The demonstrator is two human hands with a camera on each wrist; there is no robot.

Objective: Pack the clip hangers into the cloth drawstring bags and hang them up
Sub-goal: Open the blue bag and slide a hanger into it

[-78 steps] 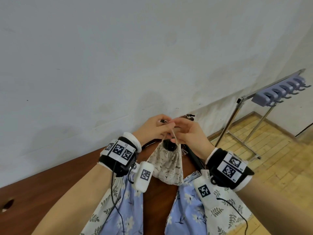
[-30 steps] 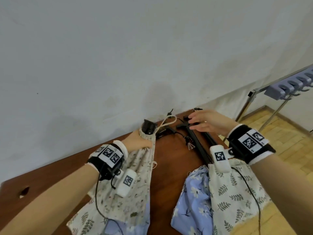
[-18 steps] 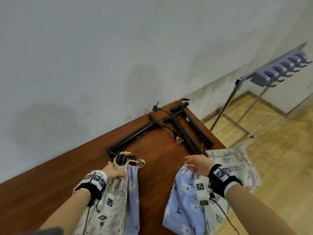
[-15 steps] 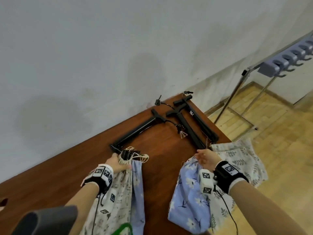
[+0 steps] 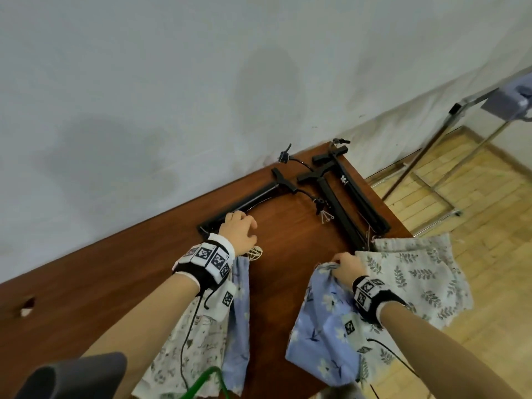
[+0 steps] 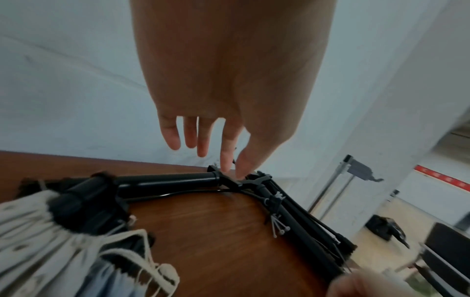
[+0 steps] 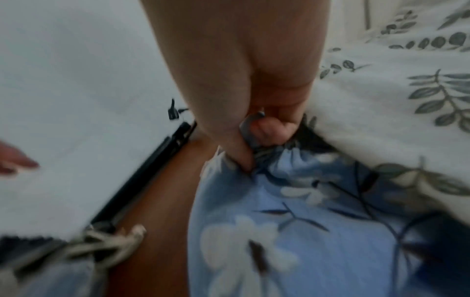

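Clip hangers [image 5: 335,207] lying loose on the far end of the brown table [image 5: 115,277], three black bars in all, one running along the wall side just beyond the left hand [image 5: 240,230] and two side by side toward the right edge. Judging them rigid, long and fairly light, with thin hooks and small clips likely catching on cloth or cord; taking hold best at mid-bar and feeding one end first into a bag mouth. Hovering with straight, spread fingers [image 6: 172,136] over the nearest bar, gripping nothing, actual contact being hard to tell from the wrist view. Pinching the gathered rim of the blue flowered bag [image 5: 319,326] between thumb and curled fingers of the right hand [image 5: 347,266], the cloth looking soft, limp and thin, probably needing its mouth pulled wide before anything long goes in. Lying just beside it and drooping over the table's edge, the leaf-print bag [image 5: 417,272]. Resting beneath the left wrist, a pale printed bag [image 5: 198,332] cinched round a black end, its cream cord [image 5: 256,252] bunched beside it, and another blue bag [image 5: 240,312] alongside. Being cut off at the right border, the hook rack [image 5: 506,100], so showing few of its hanging spots. Blurring badly in the right wrist view; hiding whatever fills the cinched bag; leaving the grey shape and green loop at the bottom unidentifiable.
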